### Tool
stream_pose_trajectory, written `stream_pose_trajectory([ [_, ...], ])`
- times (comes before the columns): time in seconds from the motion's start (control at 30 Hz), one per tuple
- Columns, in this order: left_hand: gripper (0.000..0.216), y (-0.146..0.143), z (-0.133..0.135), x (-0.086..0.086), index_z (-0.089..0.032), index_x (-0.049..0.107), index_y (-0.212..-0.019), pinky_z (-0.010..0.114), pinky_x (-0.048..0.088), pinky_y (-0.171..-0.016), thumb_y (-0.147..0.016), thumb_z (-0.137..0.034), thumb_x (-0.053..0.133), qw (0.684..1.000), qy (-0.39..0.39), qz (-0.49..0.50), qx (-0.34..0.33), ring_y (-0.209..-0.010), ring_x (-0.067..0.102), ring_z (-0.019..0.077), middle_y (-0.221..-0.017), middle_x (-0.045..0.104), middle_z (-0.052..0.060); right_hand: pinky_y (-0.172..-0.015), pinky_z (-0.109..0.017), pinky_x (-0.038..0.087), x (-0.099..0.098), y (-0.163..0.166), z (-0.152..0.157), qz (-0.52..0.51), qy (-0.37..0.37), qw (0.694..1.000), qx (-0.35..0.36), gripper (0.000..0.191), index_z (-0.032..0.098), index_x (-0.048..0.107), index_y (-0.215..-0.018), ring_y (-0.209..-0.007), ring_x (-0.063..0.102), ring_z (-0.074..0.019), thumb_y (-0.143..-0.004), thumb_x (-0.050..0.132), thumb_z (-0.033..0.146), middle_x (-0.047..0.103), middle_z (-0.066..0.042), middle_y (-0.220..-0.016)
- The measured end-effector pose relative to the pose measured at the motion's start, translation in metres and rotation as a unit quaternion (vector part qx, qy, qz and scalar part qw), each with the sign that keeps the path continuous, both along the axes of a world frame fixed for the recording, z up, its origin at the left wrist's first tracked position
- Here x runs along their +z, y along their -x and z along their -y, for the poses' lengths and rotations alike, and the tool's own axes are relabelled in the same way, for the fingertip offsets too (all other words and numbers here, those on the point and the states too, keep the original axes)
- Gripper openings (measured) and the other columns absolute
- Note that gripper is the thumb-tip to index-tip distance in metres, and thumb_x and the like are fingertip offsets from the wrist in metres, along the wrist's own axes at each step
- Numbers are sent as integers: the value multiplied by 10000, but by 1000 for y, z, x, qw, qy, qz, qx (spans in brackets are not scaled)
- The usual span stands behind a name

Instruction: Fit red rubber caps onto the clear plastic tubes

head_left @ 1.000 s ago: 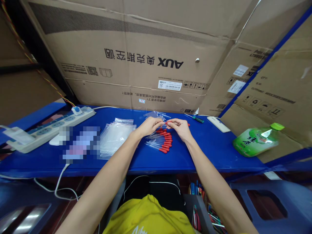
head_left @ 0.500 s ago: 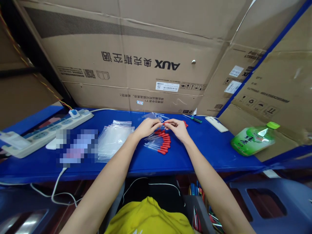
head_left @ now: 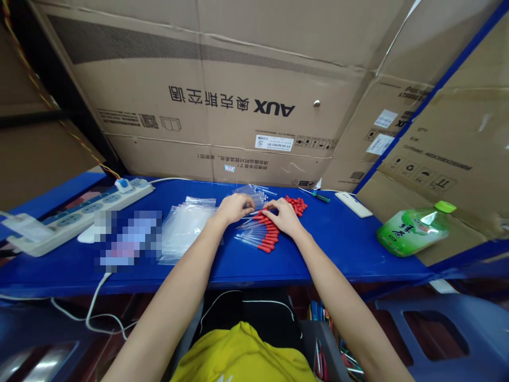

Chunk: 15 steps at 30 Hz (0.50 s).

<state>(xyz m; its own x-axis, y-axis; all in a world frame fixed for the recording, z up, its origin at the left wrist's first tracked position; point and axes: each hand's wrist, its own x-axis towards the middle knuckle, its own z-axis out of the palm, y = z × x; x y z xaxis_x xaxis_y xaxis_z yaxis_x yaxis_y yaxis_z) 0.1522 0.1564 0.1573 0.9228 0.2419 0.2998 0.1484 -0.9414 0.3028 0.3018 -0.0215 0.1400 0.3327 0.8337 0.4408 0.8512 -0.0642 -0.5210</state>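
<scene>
Several glass droppers with red rubber bulbs [head_left: 271, 237] lie fanned in a row on the blue table, tubes pointing left. My right hand [head_left: 287, 216] is at the far end of this row, thumb and forefinger closed on the red bulb of a dropper. My left hand [head_left: 235, 207] hovers by a pile of clear glass tubes [head_left: 254, 193], its fingers loosely bent and apart; no held thing shows in it. Behind my right hand is a heap of loose red rubber bulbs [head_left: 297, 206].
Clear zip bags [head_left: 189, 228] lie on the blue table [head_left: 338, 249], left of my left arm. Beyond them are a blurred-out phone [head_left: 131, 239] and a power strip [head_left: 87, 212]. A screwdriver [head_left: 320, 196], a white flat device [head_left: 353, 203] and a green bottle [head_left: 413, 228] lie right.
My hands have parted from their joint hold on a red bulb. The right hand has come down to the dropper row; the left has moved slightly left by the tubes.
</scene>
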Motion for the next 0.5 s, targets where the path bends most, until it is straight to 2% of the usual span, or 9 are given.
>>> stream_pose_trajectory([
  [0.1,133,-3,2,-3,-262,792,-946,265,435,-693,-875,-283,682,1000,5,-15,-11,-894,675,211,-974,769,29,-917,-391,466,1,-2,1,26,14,1000,-6,143,245,778,-957,-982,586,-253,-944,678,345,762,-61,-940],
  [0.33,109,-6,6,-3,-239,782,-909,277,464,-710,-874,-280,687,1000,-3,-26,9,-898,685,230,-969,771,53,-906,-402,440,2,-15,5,77,-9,995,-63,170,230,778,-928,-958,543,-276,-961,615,265,770,-68,-946],
  [0.5,142,-4,8,-2,-208,743,-915,288,480,-750,-922,-251,608,1000,-13,2,16,-923,680,227,-1017,757,65,-913,-410,433,6,-25,12,87,-22,986,-139,192,246,770,-980,-989,552,-284,-963,583,283,743,-78,-1008],
])
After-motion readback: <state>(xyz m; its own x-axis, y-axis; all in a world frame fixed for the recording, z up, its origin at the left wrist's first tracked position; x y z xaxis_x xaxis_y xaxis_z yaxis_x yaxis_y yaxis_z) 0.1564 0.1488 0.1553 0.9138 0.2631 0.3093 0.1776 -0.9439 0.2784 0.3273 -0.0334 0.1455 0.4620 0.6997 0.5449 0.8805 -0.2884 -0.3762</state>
